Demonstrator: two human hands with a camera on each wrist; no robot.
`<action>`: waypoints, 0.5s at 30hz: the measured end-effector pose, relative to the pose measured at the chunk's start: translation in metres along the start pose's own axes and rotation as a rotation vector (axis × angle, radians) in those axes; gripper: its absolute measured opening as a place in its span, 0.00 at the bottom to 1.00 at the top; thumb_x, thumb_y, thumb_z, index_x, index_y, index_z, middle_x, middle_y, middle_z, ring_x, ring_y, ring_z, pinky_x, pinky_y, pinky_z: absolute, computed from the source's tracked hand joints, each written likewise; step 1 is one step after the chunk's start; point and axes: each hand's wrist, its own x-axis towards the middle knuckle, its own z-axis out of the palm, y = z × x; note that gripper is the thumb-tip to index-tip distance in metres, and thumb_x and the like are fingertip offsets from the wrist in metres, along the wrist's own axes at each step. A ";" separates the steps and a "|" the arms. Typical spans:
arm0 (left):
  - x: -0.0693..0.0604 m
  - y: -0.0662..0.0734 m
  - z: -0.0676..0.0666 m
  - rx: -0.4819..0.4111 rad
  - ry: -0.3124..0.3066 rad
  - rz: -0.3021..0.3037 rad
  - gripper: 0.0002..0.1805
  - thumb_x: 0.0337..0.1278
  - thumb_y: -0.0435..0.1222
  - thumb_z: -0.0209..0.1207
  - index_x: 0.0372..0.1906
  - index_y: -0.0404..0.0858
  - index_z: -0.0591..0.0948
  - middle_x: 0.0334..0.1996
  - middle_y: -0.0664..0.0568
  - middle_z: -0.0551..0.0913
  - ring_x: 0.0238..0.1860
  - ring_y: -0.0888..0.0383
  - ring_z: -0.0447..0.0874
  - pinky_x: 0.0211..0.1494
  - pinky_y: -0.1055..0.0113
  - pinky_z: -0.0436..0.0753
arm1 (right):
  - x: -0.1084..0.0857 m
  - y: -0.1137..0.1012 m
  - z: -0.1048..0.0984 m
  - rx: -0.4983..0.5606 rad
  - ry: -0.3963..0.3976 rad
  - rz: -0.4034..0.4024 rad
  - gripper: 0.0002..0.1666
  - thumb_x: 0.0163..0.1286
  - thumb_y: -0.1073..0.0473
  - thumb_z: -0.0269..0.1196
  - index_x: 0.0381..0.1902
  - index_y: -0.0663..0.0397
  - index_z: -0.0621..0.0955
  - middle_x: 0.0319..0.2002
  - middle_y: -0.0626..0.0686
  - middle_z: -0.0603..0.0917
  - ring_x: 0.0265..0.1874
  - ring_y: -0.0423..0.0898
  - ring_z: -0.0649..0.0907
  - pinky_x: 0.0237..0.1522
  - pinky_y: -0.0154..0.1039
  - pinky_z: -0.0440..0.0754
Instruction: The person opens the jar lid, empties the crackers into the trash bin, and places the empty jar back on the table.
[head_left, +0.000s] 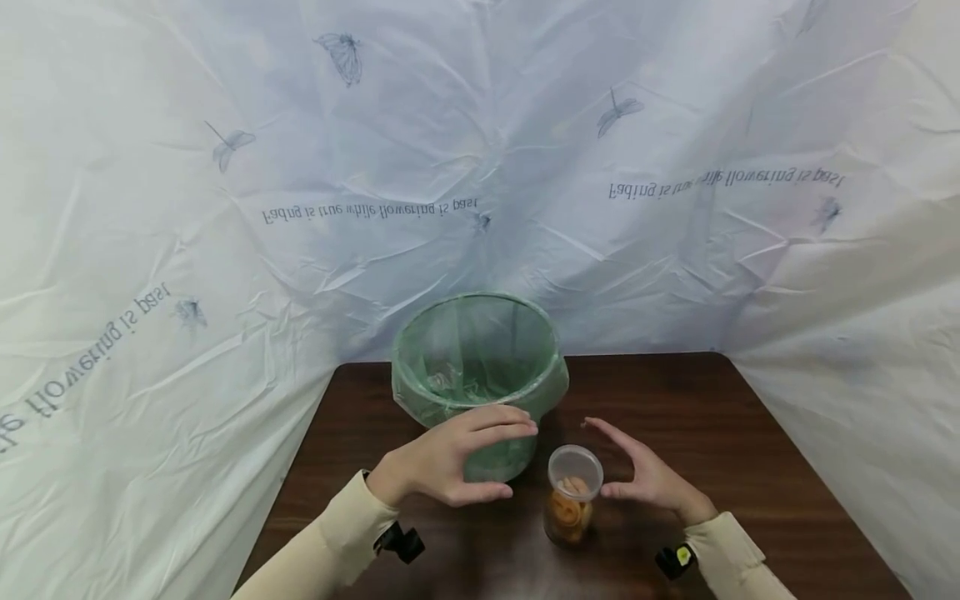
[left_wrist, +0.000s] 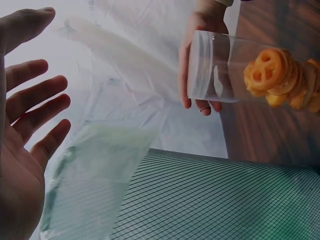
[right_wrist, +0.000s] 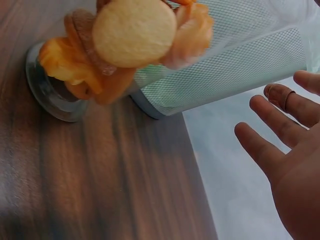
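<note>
A clear jar (head_left: 573, 492) with a translucent lid stands upright on the table, and orange and pale biscuits (left_wrist: 270, 70) fill its lower part. My right hand (head_left: 648, 479) is just right of the jar, fingers spread; whether its thumb touches the lid I cannot tell. In the right wrist view the biscuits (right_wrist: 135, 32) show close up, with the right hand (right_wrist: 295, 135) apart from them. My left hand (head_left: 457, 454) hovers left of the jar, in front of the bin, with its fingers extended and nothing held. The left wrist view shows this left hand (left_wrist: 30, 115) empty too.
A green mesh bin (head_left: 498, 458) with a thin green liner (head_left: 405, 383) stands behind the left hand; some crumpled scrap (head_left: 442, 379) lies inside. The brown wooden table (head_left: 675, 417) is bordered by white printed sheeting (head_left: 480, 167) at the back and sides.
</note>
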 end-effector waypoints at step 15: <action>-0.003 -0.002 0.015 -0.044 -0.031 -0.025 0.35 0.61 0.45 0.63 0.67 0.30 0.68 0.65 0.44 0.70 0.67 0.52 0.69 0.70 0.61 0.70 | -0.009 0.008 0.018 0.127 -0.005 0.002 0.58 0.53 0.66 0.74 0.76 0.59 0.56 0.72 0.56 0.66 0.69 0.54 0.69 0.65 0.35 0.71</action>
